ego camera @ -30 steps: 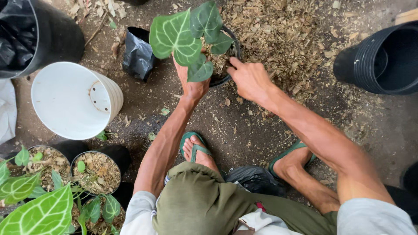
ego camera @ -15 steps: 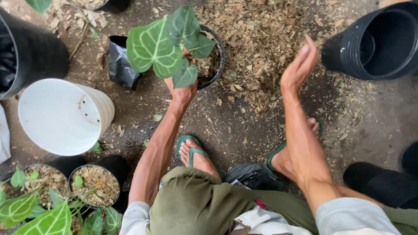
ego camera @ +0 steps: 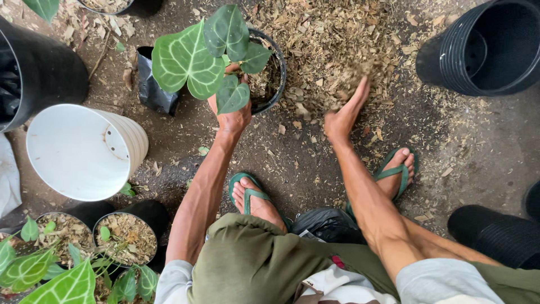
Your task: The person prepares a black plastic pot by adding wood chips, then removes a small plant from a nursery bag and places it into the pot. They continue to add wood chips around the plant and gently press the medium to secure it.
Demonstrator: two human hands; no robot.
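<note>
Lit by soft, even daylight; no glare, only faint shadows. Sharp around the left hand [ego camera: 232,115]; slightly motion-blurred at the right hand [ego camera: 343,115] fingertips. Wide-angle bending toward the frame edges.

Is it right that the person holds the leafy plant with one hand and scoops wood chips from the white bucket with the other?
Not quite. The left hand does hold the plant, but the right hand reaches into the chip pile on the ground, not the white bucket, which lies tipped apart. The head view shows this.
</note>
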